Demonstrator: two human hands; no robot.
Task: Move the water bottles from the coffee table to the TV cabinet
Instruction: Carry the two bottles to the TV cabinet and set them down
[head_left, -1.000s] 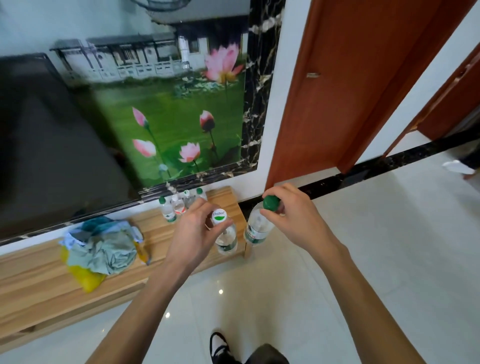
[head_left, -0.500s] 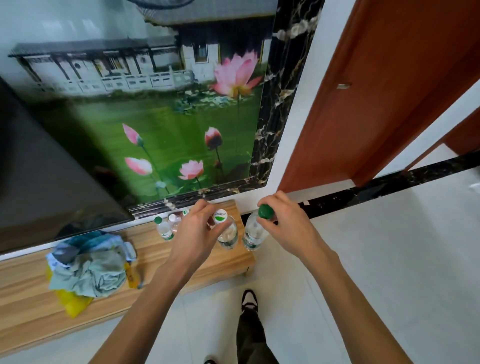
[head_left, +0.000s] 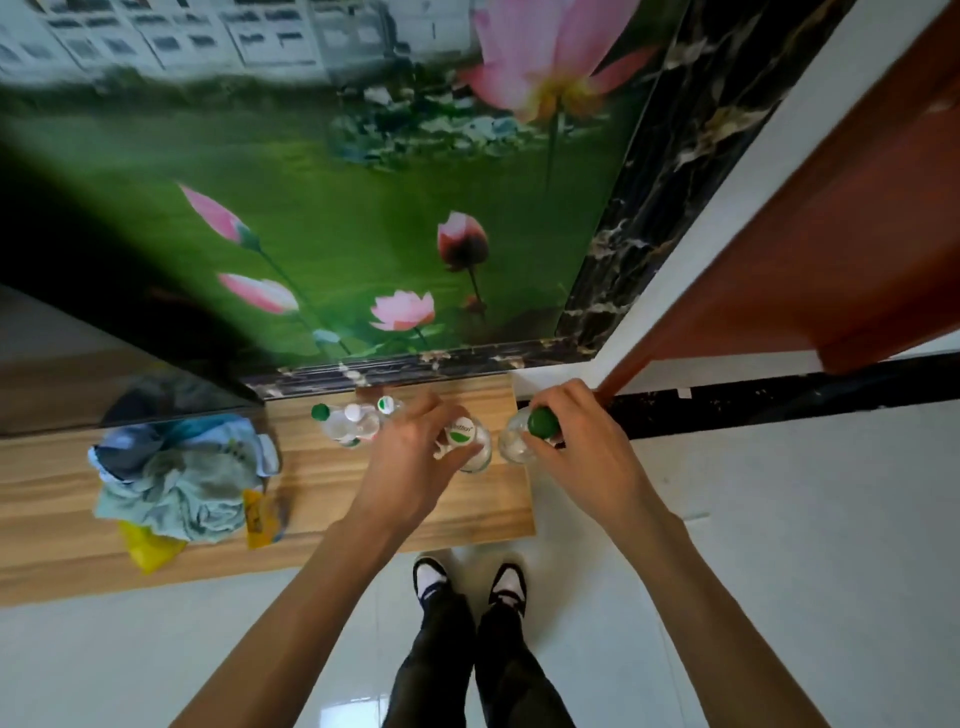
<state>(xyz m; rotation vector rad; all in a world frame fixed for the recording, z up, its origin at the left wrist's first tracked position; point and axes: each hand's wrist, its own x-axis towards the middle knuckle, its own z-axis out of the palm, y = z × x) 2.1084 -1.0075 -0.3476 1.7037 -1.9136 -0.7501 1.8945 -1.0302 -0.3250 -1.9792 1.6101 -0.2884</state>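
Note:
My left hand (head_left: 410, 462) grips a clear water bottle with a white, green-marked cap (head_left: 461, 432) by its neck, over the right end of the wooden TV cabinet (head_left: 337, 499). In my right hand (head_left: 576, 447) I hold a second clear bottle with a plain green cap (head_left: 542, 422), right at the cabinet's right edge. Three more bottles (head_left: 349, 423) stand together on the cabinet near the wall, just left of my left hand. I cannot tell whether the held bottles touch the cabinet top.
A heap of blue-grey cloth (head_left: 179, 475) over a yellow bag lies on the cabinet to the left. A lotus mural wall (head_left: 363, 208) rises behind. A brown door (head_left: 831, 234) stands at the right. White tiled floor (head_left: 779, 545) and my feet (head_left: 467, 584) lie below.
I have stepped up to the cabinet and the view has tilted down. Both hands, each with its bottle, have dropped lower over the cabinet's right end.

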